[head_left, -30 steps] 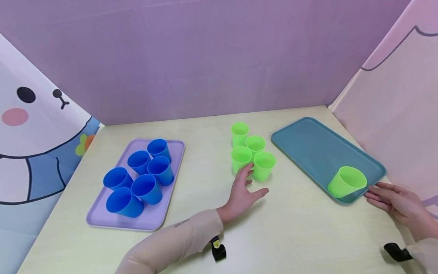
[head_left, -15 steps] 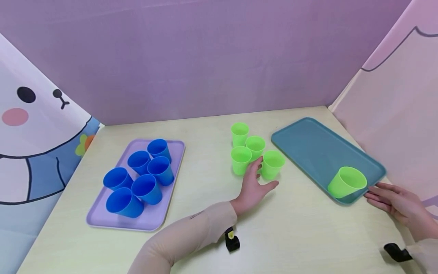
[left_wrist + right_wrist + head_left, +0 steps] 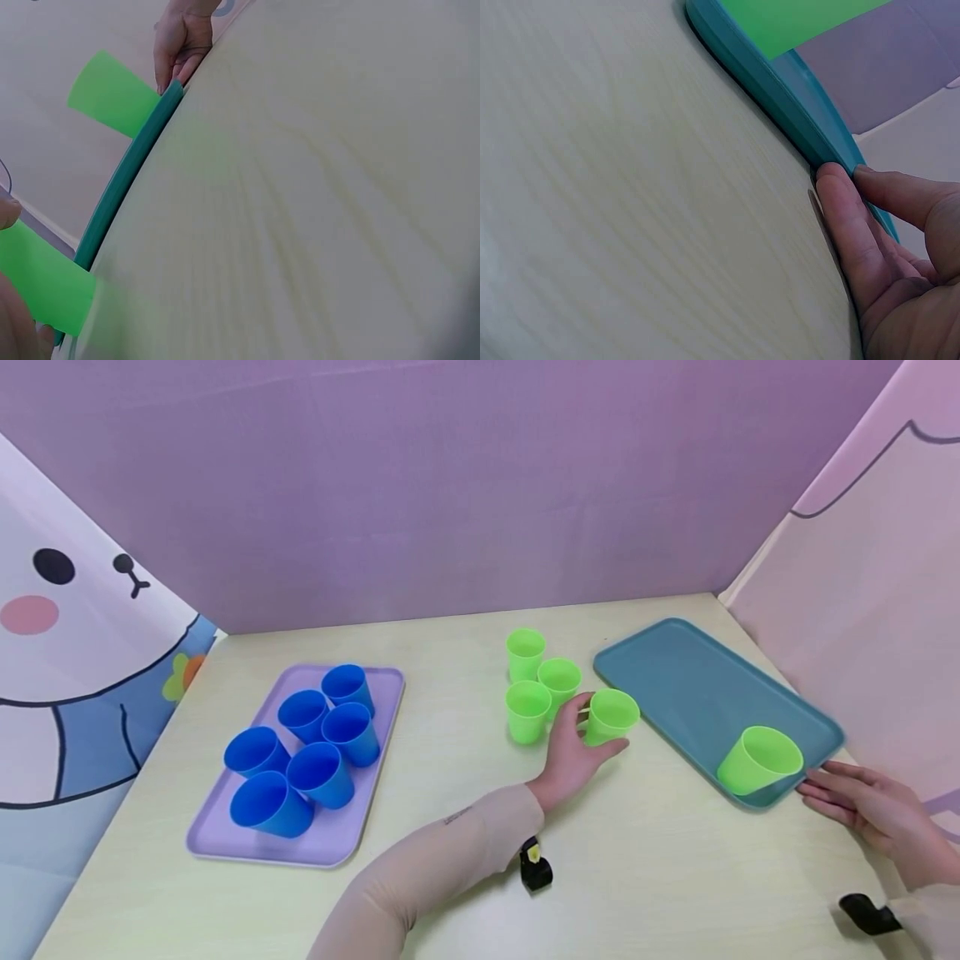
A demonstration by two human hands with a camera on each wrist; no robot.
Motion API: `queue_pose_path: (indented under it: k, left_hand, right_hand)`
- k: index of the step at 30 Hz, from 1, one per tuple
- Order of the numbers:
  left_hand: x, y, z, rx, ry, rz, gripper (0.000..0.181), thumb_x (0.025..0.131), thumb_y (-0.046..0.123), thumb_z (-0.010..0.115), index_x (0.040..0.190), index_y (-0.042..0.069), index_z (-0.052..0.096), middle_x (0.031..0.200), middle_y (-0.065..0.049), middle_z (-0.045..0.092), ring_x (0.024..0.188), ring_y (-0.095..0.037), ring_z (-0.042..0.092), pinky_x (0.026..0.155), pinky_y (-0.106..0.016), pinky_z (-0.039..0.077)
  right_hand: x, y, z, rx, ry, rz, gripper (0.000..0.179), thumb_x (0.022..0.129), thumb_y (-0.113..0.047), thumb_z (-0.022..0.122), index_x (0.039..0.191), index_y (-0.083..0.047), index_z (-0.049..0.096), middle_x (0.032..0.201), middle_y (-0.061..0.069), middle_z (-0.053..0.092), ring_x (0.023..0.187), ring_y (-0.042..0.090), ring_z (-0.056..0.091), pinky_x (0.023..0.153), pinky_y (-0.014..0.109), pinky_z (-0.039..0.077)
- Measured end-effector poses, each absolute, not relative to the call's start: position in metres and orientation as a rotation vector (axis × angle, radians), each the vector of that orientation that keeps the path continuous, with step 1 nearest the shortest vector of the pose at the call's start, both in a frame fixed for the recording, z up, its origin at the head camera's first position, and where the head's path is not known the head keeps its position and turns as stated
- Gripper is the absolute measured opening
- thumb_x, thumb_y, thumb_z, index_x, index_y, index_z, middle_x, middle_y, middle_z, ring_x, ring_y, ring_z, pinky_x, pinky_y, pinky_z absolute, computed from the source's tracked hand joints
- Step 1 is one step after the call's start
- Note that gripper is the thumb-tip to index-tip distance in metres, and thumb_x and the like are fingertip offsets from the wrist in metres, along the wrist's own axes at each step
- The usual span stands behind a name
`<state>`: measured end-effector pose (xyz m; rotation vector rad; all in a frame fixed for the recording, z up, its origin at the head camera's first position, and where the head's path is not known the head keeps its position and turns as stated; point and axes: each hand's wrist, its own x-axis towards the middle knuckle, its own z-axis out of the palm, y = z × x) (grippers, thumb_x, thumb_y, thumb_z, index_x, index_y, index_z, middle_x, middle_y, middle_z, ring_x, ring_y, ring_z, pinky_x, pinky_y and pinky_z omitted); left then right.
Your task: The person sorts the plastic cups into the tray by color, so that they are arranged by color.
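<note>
My left hand (image 3: pixel 573 756) curls round a light green plastic cup (image 3: pixel 613 714), fingers on its far left side and thumb in front. Whether that cup's base touches the table is hard to tell. In the left wrist view part of the same cup (image 3: pixel 45 277) shows between thumb and fingers. Three more green cups (image 3: pixel 528 710) stand close together just left of it. At the right, my right hand (image 3: pixel 873 802) pinches the near right corner of a teal tray (image 3: pixel 697 677); its thumb (image 3: pixel 900 196) lies on the rim. One green cup (image 3: pixel 761 762) stands on that tray.
A lilac tray (image 3: pixel 300 853) on the left of the table (image 3: pixel 465 877) holds several blue cups (image 3: pixel 322 772). A purple cloth wall (image 3: pixel 480 493) rises behind the table, with printed cloth panels on both sides.
My left hand has moved right, first touching the nearest green cup and shifting it away from the other three, then closing round it. My right hand stays at the teal tray's corner.
</note>
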<state>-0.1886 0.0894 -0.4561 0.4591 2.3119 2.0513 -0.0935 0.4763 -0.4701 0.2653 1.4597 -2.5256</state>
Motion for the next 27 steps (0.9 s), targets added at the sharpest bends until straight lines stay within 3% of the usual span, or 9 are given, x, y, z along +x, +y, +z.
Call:
queue_pose_path:
  k: [18,27]
  left_hand:
    - [-0.191,0.097,-0.455,0.454,2.305,2.054,0.069,0.079,0.010,0.085,0.138,0.008,0.048,0.129,-0.002,0.054,0.115,-0.016,0.055,0.096,-0.024,0.047]
    - [-0.193,0.102,-0.444,0.514,2.281,2.090,0.066,0.079,0.008,0.085,0.136,0.008,0.050,0.126,0.000,0.056,0.112,-0.017,0.055,0.091,-0.023,0.048]
  right_hand:
    - [-0.091,0.479,-0.470,0.286,1.488,-2.521,0.037,0.103,0.007,0.041,0.096,-0.013,0.071,0.095,0.015,0.075,0.086,0.027,0.074,0.077,0.036,0.061]
    - [-0.092,0.473,-0.468,0.251,1.464,-2.532,0.042,0.104,0.008,0.036,0.097,-0.013,0.071,0.096,0.016,0.074,0.088,0.028,0.074,0.078,0.036,0.060]
